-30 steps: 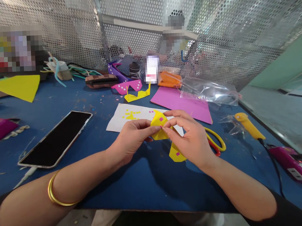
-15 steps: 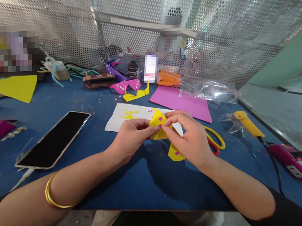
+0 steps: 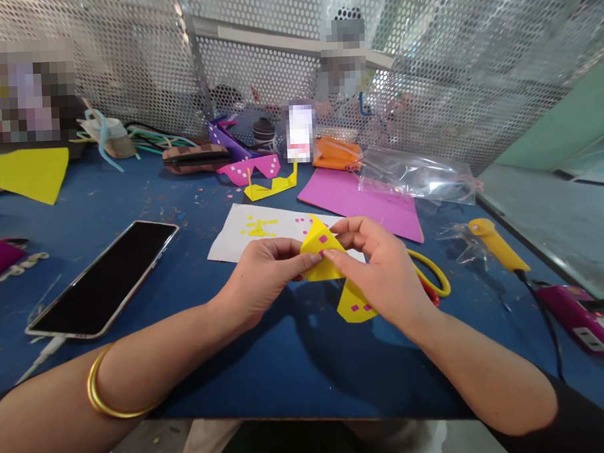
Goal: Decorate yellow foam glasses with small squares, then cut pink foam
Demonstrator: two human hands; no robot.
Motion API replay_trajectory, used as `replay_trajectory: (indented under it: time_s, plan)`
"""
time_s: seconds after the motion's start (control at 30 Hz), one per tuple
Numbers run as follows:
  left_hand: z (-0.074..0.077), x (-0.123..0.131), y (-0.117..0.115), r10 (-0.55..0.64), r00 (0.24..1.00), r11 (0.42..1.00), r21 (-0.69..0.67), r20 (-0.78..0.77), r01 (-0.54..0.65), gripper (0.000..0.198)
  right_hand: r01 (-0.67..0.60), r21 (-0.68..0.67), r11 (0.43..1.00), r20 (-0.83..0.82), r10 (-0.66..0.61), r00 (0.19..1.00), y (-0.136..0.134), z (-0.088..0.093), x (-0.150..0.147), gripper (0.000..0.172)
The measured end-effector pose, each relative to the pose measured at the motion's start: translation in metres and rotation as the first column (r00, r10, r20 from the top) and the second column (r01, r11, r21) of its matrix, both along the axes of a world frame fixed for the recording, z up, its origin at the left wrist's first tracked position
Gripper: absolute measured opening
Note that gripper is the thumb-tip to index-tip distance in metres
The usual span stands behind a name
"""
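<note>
Both hands grip a yellow paper cutout (image 3: 324, 265) with small magenta squares on it; it resembles the paper glasses farther back. My left hand (image 3: 264, 275) is closed on its left part, thumb on the front near a magenta square. My right hand (image 3: 378, 270) pinches it from the other side, thumb pressed beside the left thumb and fingers behind. Part of the cutout is hidden by the right hand. Behind the hands lies a white sheet (image 3: 227, 240) with small yellow and magenta bits. Scissors with yellow and red handles (image 3: 437, 274) lie partly hidden beside my right hand.
Pink paper glasses (image 3: 252, 170) and a yellow paper piece (image 3: 270, 188) lie at the back, near a lit phone (image 3: 300, 133). A dark phone (image 3: 107, 278) lies left. Purple sheet (image 3: 361, 204), yellow glue gun (image 3: 497, 244) and magenta power strip (image 3: 583, 318) are right.
My right thumb has moved from a fingertip pinch to lying flat on the cutout by the magenta square. More of the cutout's lower part shows, with a second square. The left hand keeps its hold.
</note>
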State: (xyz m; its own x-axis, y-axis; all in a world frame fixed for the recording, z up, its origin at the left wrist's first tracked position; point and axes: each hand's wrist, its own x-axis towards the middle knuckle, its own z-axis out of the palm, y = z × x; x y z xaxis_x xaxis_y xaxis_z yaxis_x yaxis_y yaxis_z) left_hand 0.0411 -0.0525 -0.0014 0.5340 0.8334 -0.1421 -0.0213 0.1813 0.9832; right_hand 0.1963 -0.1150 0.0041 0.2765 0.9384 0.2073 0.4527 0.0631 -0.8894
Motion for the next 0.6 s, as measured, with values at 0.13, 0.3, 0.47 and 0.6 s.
replay_trajectory:
  time_s: [0.13, 0.3, 0.47, 0.6]
  plan:
    - [0.0008, -0.0005, 0.0004, -0.004, 1.0, 1.0, -0.019, 0.004, 0.004, 0.014, 0.002, 0.002, 1.0, 0.013, -0.002, 1.0, 0.0002, 0.0002, 0.0001, 0.024]
    - [-0.0012, -0.0011, 0.0009, -0.003, 1.0, 1.0, -0.02, -0.002, 0.003, 0.014, 0.0, -0.012, 1.0, 0.027, 0.0, 1.0, 0.0008, 0.001, 0.0007, 0.023]
    - [-0.0023, -0.0012, 0.0017, -0.014, 1.0, 1.0, -0.013, 0.006, 0.014, 0.015, -0.026, -0.033, 0.999, 0.006, 0.026, 1.0, 0.0004, 0.0014, 0.0019, 0.025]
    - [-0.0011, -0.0012, 0.0014, -0.005, 1.0, 1.0, -0.007, 0.002, 0.005, 0.014, -0.04, -0.035, 0.999, 0.006, 0.04, 0.999, -0.0001, 0.002, 0.0018, 0.027]
